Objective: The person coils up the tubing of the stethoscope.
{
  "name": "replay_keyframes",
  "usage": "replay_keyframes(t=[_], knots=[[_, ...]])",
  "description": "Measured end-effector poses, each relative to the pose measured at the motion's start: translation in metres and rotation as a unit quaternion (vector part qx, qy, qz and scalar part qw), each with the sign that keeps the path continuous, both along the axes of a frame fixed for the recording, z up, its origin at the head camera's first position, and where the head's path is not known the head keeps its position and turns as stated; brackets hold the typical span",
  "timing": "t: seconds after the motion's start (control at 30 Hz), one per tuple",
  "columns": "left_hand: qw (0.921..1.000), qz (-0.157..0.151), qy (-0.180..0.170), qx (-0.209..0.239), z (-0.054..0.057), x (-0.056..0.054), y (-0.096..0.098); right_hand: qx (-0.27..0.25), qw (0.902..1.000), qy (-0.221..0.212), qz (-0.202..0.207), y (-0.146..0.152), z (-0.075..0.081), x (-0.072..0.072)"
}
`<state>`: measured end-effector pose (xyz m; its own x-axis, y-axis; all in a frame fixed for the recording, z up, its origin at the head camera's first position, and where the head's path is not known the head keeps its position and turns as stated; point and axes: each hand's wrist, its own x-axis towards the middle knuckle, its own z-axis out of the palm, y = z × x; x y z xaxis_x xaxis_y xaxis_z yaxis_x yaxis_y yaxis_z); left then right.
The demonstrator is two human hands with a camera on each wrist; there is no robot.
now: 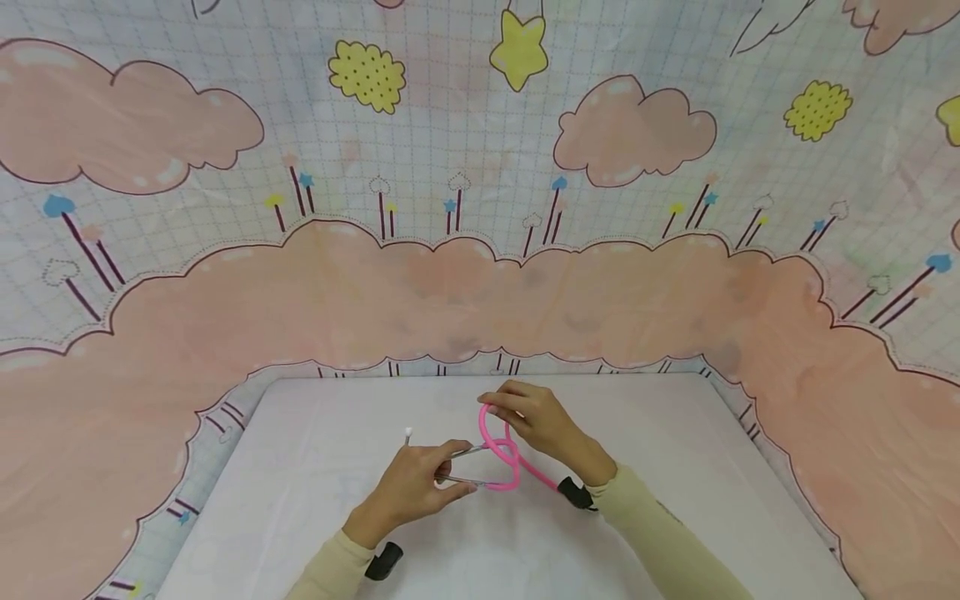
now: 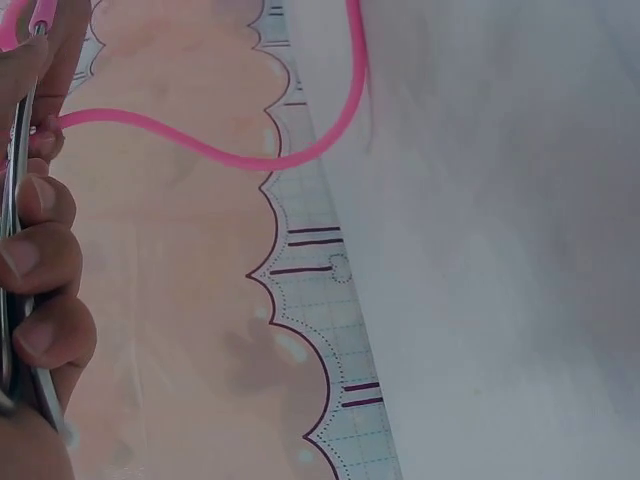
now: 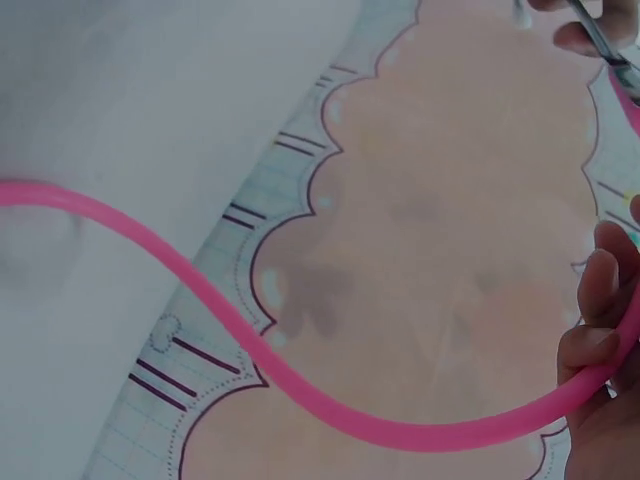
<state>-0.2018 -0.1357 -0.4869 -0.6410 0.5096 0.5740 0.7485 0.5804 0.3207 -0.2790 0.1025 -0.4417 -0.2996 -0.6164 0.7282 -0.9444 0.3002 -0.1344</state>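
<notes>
A stethoscope with pink tubing is held up over the white table. My left hand grips its two metal ear tubes, fingers curled round them in the left wrist view. One white ear tip sticks out beyond that hand. Farther right and higher, my right hand pinches the pink tubing, which loops between the hands. From there the tubing trails down to the right, passing behind the right wrist; its far end is hidden. In the right wrist view, the tubing runs out from the curled fingers.
The white table lies under both hands. A patterned cloth with clouds and stars hangs behind it and along its sides. Small black devices, one at the left wrist and one at the right, sit by the sleeves.
</notes>
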Motion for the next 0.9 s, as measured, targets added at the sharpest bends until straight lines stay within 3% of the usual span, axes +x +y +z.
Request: replay_keyframes(t=[0.33, 0.57, 0.9], knots=[[0.9987, -0.010, 0.043, 0.024, 0.000, 0.000, 0.005, 0.016, 0.9982, -0.057, -0.014, -0.003, -0.011, 0.003], [0.9977, -0.016, 0.056, 0.036, 0.002, 0.000, 0.006, 0.020, 0.9978, -0.064, -0.003, -0.003, -0.017, 0.003], [0.9955, -0.022, 0.074, 0.055, 0.003, 0.000, 0.006, 0.042, 0.9952, -0.081, -0.036, -0.003, -0.028, 0.007]])
